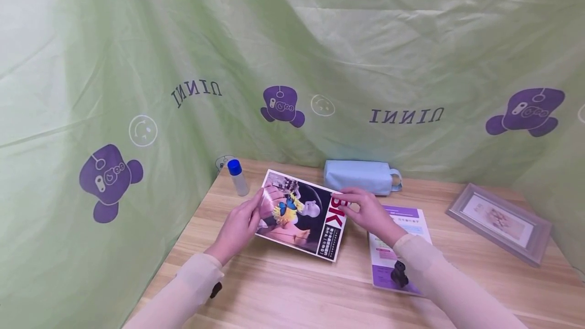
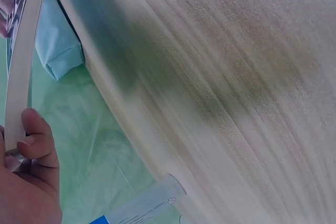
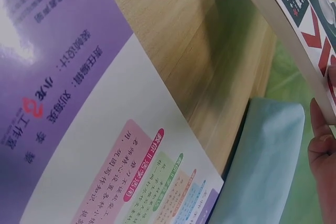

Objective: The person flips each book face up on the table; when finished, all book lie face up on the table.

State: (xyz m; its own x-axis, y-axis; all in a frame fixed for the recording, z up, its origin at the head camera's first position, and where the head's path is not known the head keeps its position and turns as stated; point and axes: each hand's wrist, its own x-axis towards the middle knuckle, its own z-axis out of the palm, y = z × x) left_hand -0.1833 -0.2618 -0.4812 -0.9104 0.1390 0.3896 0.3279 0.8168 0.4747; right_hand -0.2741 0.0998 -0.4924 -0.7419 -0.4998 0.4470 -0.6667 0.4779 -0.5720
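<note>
Starting at the left of the wooden table [image 1: 283, 288], a small clear bottle with a blue cap [image 1: 237, 176] stands upright near the green printed curtain [image 1: 91, 90]. Just right of it, the left hand [image 1: 237, 227] grips the left edge of a dark-covered magazine [image 1: 301, 215], thumb on the cover and fingers curled beneath; the left wrist view shows the thumb pressed against the page edges. The magazine is held tilted above the table's middle, its near edge low over the wood. The right hand [image 1: 367, 212] pinches the magazine's right edge, by the red lettering, fingers bunched together along that edge. Behind the magazine, a pale blue pouch [image 1: 361, 176] lies against the curtain. Under the right forearm, a purple-and-white leaflet [image 1: 402, 227] lies flat. At far right, a grey picture frame [image 1: 500, 222] lies on the table, well apart from both hands.
</note>
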